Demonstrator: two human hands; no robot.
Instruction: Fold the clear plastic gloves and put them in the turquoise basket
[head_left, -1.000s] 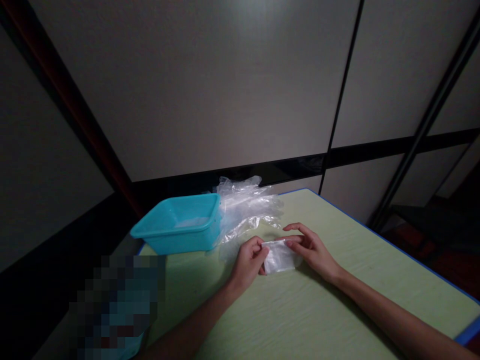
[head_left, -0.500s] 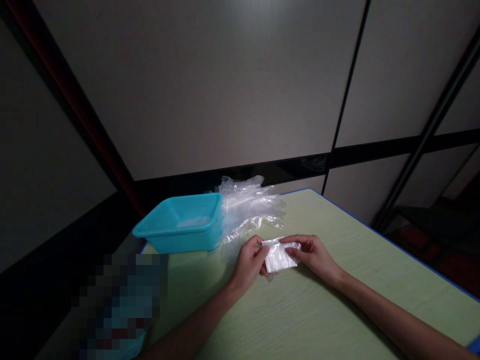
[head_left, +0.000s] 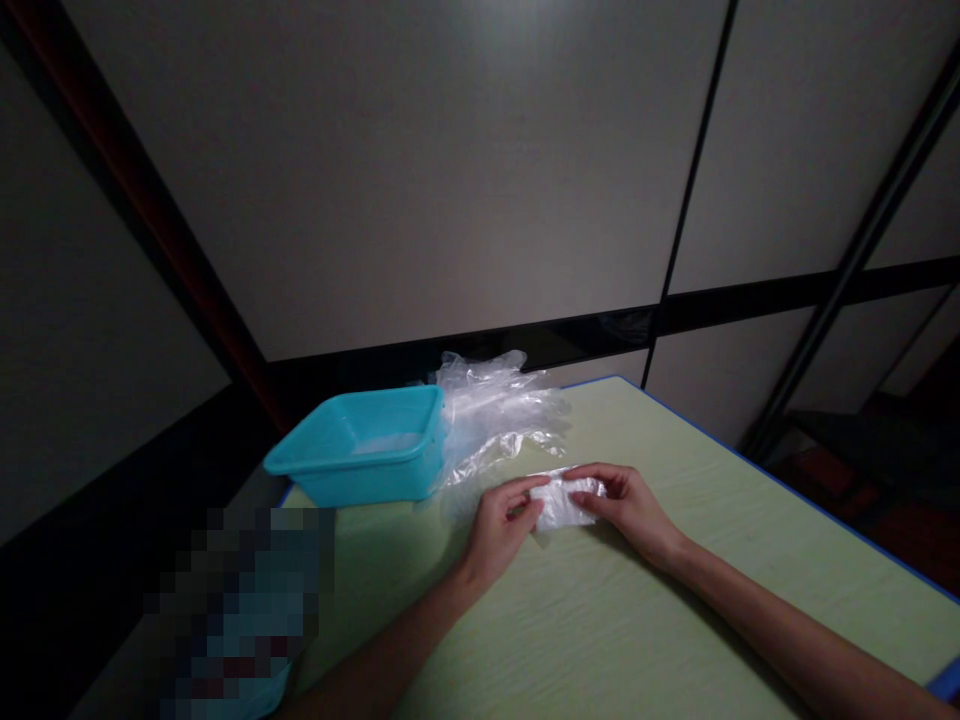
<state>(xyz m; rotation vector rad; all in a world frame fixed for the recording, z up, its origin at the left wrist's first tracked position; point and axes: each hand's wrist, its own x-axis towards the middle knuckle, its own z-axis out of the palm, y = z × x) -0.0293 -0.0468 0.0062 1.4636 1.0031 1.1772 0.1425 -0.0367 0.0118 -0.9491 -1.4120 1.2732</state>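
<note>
Since half a second ago, the small plastic bag (head_left: 564, 503) has gone from a flat, nearly square sheet to a narrower, crumpled band, with its lower part drawn up toward the top edge. Both hands have closed in with it. The left hand (head_left: 499, 525) now stretches its forefinger further over the bag, and the right hand (head_left: 634, 508) curls lower over the other end. The teal basin (head_left: 360, 465) has not shifted.

The bag sits to the right of the basin and nearer the person than it, low over the green surface (head_left: 600, 620). I cannot tell whether it rests on the surface or is just clear of it. It is held between the two hands. The left fingers (head_left: 529, 487) are closed on the end nearer the basin, forefinger on top and thumb beneath. The right fingers (head_left: 589, 470) are bent over the end farther from the basin, with the tips on the upper edge and the thumb at the lower edge, so this hand grips the bag too.

The bag is thin and clear, whitish where it is creased, and it catches a dull glint along its folds.

A heap of clear plastic (head_left: 491, 410) lies against the basin's right wall, beyond the bag. Something pale and clear lies inside the basin.
</note>
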